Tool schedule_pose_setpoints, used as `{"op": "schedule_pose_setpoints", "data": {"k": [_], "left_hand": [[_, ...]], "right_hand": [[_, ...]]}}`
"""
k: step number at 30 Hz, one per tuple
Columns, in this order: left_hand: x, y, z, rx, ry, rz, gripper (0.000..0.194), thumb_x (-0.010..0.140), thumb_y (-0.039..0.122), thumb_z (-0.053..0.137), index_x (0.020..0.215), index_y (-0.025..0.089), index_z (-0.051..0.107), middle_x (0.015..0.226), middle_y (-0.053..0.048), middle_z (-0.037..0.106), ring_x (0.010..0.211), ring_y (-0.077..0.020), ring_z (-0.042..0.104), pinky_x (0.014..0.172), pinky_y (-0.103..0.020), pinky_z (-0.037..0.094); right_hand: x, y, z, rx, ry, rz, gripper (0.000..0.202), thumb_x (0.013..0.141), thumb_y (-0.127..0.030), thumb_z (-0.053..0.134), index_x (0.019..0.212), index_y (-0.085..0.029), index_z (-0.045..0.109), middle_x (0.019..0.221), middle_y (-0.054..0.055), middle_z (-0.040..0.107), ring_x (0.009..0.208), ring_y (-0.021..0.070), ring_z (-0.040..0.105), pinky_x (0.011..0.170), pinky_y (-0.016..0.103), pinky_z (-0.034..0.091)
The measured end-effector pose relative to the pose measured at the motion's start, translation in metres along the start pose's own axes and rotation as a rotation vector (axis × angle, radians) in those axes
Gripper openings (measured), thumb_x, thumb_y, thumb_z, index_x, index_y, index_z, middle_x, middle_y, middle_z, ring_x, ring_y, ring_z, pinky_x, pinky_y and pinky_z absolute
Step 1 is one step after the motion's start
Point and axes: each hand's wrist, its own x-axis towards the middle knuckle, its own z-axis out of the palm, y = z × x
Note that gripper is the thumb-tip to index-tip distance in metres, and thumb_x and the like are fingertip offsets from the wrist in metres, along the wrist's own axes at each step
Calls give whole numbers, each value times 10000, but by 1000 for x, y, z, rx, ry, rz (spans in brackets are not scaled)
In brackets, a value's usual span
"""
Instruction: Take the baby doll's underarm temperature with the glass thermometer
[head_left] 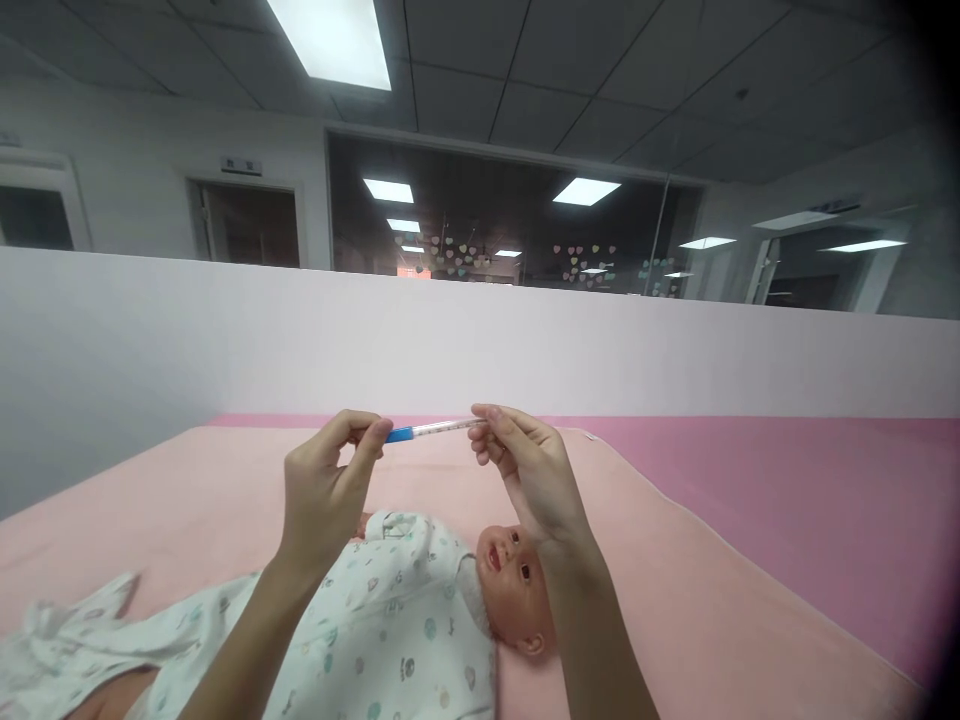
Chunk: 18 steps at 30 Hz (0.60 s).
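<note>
A thin glass thermometer (442,427) with a blue end is held level above a baby doll (517,585). My left hand (334,480) pinches its blue end between thumb and fingers. At the clear end, my right hand (532,465) grips the tip with thumb and forefinger, its other fingers curled. Below my hands the doll lies on its back, head to the right, in a white patterned outfit (405,610). My right forearm hides part of the doll's head, and my left forearm crosses in front of its outfit.
A pink sheet (675,590) lies under the doll, over a darker pink surface (787,490). Behind stands a low white partition wall (480,345). White patterned cloth (67,640) spreads at the lower left.
</note>
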Motion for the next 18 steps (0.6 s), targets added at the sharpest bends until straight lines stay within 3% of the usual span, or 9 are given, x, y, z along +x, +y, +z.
{"op": "schedule_pose_setpoints", "data": {"k": [7, 13, 18], "left_hand": [[-1, 5, 2, -36, -30, -20, 182, 811, 292, 529, 661, 192, 557, 558, 34, 488, 532, -88, 458, 484, -194, 356], [-2, 10, 1, -30, -104, -54, 176, 790, 313, 546, 662, 193, 564, 567, 30, 498, 522, -94, 462, 465, -203, 353], [-2, 14, 1, -50, -158, -54, 181, 781, 331, 551, 666, 193, 571, 571, 24, 515, 545, -105, 499, 496, -211, 385]], "right_hand": [[1, -2, -4, -126, 15, -51, 238, 757, -371, 597, 824, -154, 671, 655, 31, 620, 589, 100, 533, 527, 224, 446], [1, -4, -3, 29, 61, -30, 178, 685, -307, 682, 774, -155, 654, 640, -4, 583, 577, 66, 504, 521, 182, 416], [-2, 2, 6, 54, 22, 18, 229, 703, -366, 651, 766, -146, 658, 617, -9, 550, 536, 55, 477, 477, 177, 381]]}}
